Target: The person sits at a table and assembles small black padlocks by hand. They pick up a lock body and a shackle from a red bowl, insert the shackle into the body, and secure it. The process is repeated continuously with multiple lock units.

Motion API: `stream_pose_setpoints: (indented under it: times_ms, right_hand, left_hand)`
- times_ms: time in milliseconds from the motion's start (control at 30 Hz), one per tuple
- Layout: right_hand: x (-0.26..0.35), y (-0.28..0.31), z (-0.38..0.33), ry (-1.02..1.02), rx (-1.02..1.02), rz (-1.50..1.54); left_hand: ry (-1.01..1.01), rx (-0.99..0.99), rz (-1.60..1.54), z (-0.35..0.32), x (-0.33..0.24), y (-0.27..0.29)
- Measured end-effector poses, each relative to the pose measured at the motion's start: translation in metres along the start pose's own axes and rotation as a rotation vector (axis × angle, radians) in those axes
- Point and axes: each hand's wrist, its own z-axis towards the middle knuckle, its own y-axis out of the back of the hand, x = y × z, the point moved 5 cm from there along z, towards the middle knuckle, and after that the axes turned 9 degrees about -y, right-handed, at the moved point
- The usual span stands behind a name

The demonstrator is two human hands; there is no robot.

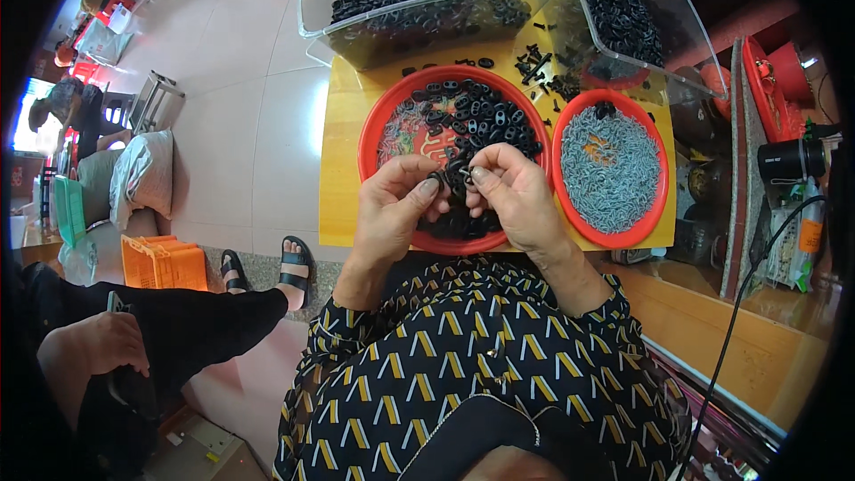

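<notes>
Right now your left hand pinches a small black oval ring at the fingertips, your right hand nips another piece — both held just above the red tray, so drops land among the rings.

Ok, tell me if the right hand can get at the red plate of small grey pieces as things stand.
Probably yes. The right hand is beside that red plate, with nothing between them, though its fingertips are pinching a small black piece together with the left hand.
</notes>
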Motion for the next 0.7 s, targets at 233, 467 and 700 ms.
stream_pose_setpoints:
  times_ms: [233,467,700]
  right_hand:
    - [0.012,-0.007,-0.009,0.030,-0.048,-0.090]
    - [0.012,-0.011,-0.008,0.017,-0.035,-0.130]
    - [0.014,-0.010,-0.009,0.002,-0.033,-0.182]
  left_hand:
    - [0.033,0.031,-0.087,-0.005,0.002,0.004]
    - [-0.004,0.062,-0.110,-0.007,0.002,0.002]
    - [-0.001,0.088,-0.089,-0.007,0.000,-0.001]
